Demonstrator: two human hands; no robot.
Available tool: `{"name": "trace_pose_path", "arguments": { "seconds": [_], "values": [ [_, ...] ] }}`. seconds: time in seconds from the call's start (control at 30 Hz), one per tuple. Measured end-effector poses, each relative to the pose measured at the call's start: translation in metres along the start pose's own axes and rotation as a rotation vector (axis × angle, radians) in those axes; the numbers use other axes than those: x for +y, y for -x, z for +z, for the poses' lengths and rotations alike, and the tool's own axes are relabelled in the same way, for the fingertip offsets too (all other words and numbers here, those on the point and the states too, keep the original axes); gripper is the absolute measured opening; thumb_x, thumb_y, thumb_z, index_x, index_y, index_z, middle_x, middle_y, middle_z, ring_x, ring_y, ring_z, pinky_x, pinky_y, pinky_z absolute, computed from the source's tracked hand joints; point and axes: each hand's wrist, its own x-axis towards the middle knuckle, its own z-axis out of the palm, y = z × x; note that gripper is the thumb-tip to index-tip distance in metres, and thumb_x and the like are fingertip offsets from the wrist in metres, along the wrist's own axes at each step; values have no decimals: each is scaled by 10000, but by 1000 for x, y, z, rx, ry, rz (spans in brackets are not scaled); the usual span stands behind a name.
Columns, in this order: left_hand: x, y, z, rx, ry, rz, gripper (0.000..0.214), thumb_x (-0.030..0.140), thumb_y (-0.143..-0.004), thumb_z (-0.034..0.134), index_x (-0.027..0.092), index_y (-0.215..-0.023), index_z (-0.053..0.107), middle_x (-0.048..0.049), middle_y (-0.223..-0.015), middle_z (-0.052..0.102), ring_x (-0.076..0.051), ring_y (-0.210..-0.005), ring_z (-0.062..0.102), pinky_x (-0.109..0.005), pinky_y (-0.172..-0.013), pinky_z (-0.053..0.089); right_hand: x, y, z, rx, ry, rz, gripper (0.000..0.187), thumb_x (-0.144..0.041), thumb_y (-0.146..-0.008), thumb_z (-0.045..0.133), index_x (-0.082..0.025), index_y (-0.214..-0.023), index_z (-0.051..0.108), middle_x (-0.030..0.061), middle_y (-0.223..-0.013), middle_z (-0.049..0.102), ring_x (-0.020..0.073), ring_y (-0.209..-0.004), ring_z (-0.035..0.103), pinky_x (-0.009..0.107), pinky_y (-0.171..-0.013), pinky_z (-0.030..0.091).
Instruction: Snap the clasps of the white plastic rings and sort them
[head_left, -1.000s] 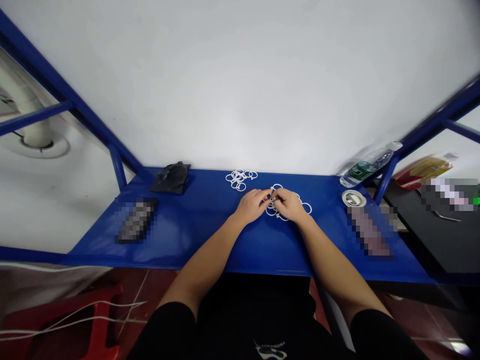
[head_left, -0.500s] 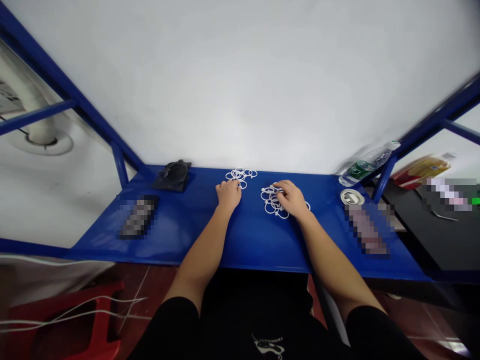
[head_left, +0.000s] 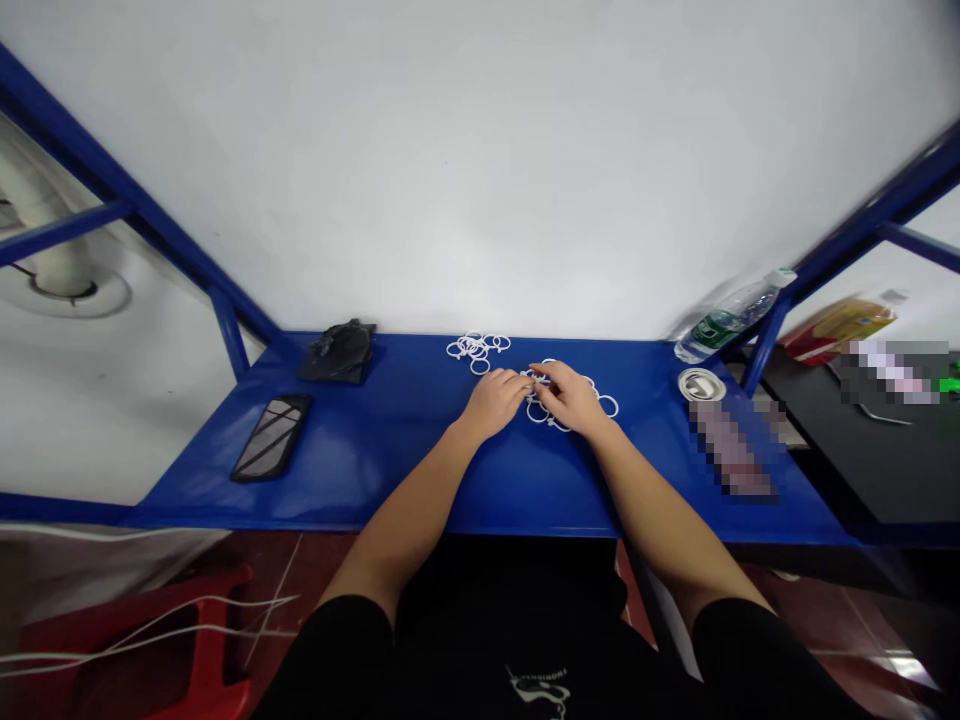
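Note:
Thin white rings with small nubs lie in two groups on the blue tabletop. My left hand and my right hand meet at the left edge of the nearer ring pile. Both have their fingers closed in a pinch, fingertips touching, on what looks like one white ring; most of it is hidden by the fingers. Under and around my right hand lie several more rings, partly covered. The farther ring group sits near the wall, just beyond my left hand, untouched by either one.
On the left are a crumpled black plastic bag and a phone. To the right stand a tilted water bottle, a white tape-like roll and a blurred-out item. A white wall rises behind, with blue frame bars on both sides.
My left hand has moved right and nearer, from the farther ring group to the nearer pile. My right hand has shifted slightly left, so the fingertips now meet.

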Motion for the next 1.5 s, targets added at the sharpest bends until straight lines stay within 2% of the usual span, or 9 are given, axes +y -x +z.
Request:
{"name": "trace_pose_path", "arguments": {
  "seconds": [0.1, 0.23, 0.3, 0.5, 0.77, 1.13, 1.33, 1.5],
  "values": [
    [5, 2, 6, 16, 56, 16, 282, 327, -1089, 452, 196, -1203, 675, -79, -1049, 750, -217, -961, 691, -393, -909, 541, -2, -1, -1, -58, -10, -4, 315, -273, -1021, 497, -232, -1265, 692, 88, -1121, 757, 233, -962, 699, 359, -851, 529],
    [4, 4, 9, 48, 98, -38, 225, 298, -1071, 504, 215, -1209, 662, -73, -1067, 761, -218, -1000, 721, -402, -925, 566, -5, -2, -3, -132, 1, -22, 272, -239, -1002, 485, -218, -1077, 745, 55, -903, 751, 206, -801, 667, 315, -733, 479],
    [3, 5, 10, 67, 100, -55, 207, 275, -1065, 511, 214, -1181, 670, -76, -1089, 762, -216, -1015, 726, -396, -928, 571, -6, -2, -2, -145, 7, -33, 263, -224, -976, 504, -214, -1080, 746, 44, -859, 739, 196, -758, 647, 304, -710, 458],
    [2, 5, 12, 132, 96, -31, 219, 280, -1070, 484, 201, -1102, 685, -69, -1013, 770, -208, -952, 735, -375, -884, 581, -4, -1, -1, -141, -19, -17, 293, -222, -965, 496, -210, -1133, 735, 54, -938, 754, 203, -816, 666, 308, -753, 471],
    [5, 4, 11, 99, 115, -17, 233, 289, -1073, 479, 218, -1128, 695, -63, -1071, 777, -204, -982, 729, -384, -911, 574, 1, -1, -2, -182, -11, -27, 219, -240, -972, 482, -206, -934, 695, 35, -822, 690, 195, -748, 610, 304, -709, 436],
    [7, 4, 10, 121, 114, 3, 240, 311, -1077, 483, 210, -1106, 699, -64, -1045, 778, -200, -965, 729, -378, -896, 572, 3, -1, 0, -190, -40, -16, 220, -274, -978, 469, -218, -832, 623, 16, -751, 633, 186, -709, 571, 287, -680, 404],
    [9, 3, 10, 99, 118, -1, 202, 287, -1057, 524, 209, -1113, 702, -67, -1018, 772, -203, -958, 722, -378, -898, 563, 3, 0, 2, -147, -32, 44, 117, -221, -857, 533, -211, -865, 649, 21, -772, 657, 187, -693, 583, 289, -675, 413],
    [8, 2, 7, 115, 139, -10, 201, 327, -1046, 558, 202, -1101, 706, -60, -997, 755, -196, -934, 702, -361, -892, 545, 4, 0, 1, -113, -59, 5, 138, -183, -827, 505, -214, -836, 639, 25, -773, 664, 190, -700, 592, 292, -689, 432]
  ]
}}
